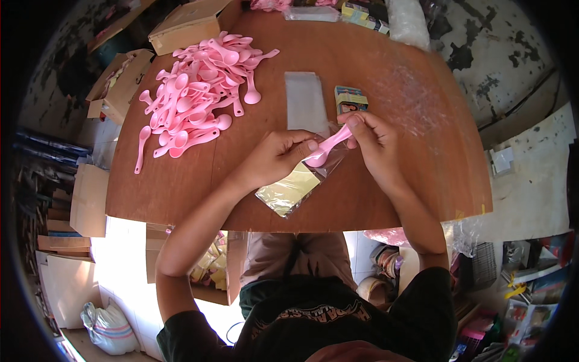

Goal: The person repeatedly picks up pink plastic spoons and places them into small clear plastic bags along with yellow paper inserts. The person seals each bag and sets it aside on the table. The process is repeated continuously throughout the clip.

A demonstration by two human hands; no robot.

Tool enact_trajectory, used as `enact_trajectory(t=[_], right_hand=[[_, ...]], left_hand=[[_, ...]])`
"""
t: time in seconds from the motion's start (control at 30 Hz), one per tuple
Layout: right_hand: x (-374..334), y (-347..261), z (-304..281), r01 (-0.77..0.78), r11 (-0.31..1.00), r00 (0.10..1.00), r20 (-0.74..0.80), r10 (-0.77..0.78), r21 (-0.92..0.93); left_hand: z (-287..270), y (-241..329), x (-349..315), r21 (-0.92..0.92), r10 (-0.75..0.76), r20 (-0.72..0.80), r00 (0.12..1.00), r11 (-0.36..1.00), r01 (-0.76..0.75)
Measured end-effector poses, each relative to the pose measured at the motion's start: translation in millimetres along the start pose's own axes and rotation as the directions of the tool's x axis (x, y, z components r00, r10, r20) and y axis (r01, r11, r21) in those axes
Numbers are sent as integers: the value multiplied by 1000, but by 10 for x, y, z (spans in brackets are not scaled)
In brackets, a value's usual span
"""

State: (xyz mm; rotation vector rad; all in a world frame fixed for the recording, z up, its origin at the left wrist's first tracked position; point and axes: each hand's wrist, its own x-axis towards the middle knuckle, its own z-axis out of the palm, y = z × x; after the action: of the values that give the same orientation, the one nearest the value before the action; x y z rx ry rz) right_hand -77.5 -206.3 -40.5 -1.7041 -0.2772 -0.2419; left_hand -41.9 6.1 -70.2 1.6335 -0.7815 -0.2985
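Note:
Between my hands is a pink plastic spoon (329, 146), its bowl toward the left and its handle slanting up to the right. My right hand (377, 145) pinches the handle end. My left hand (279, 158) grips the edge of a clear plastic bag (335, 168) beside the spoon's bowl. The bowl appears to be inside the bag's mouth. A pale yellow card (288, 190) lies in the bag's lower part, near the table's front edge. Just beyond my hands are a stack of flat clear bags (304, 99) and a small stack of printed cards (350, 99).
A big heap of pink spoons (196, 90) covers the left of the brown wooden table (253, 199). Cardboard boxes (187, 27) stand past its far left edge. Clear plastic scraps (410, 99) lie at the right. Below the front edge, a box (211, 292) holds yellow-carded packs.

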Motion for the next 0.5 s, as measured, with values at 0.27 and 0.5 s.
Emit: enact_trajectory(t=[0.27,0.5], right_hand=[[2,1,44,-62,997,997,-36,64,39],[-20,165,116,46,993,993,-115,-33,108]], left_hand=[[31,-22,-16,15,-5,-73,997,1000,6],[52,18,-7,44,-27,-127,991,998,33]])
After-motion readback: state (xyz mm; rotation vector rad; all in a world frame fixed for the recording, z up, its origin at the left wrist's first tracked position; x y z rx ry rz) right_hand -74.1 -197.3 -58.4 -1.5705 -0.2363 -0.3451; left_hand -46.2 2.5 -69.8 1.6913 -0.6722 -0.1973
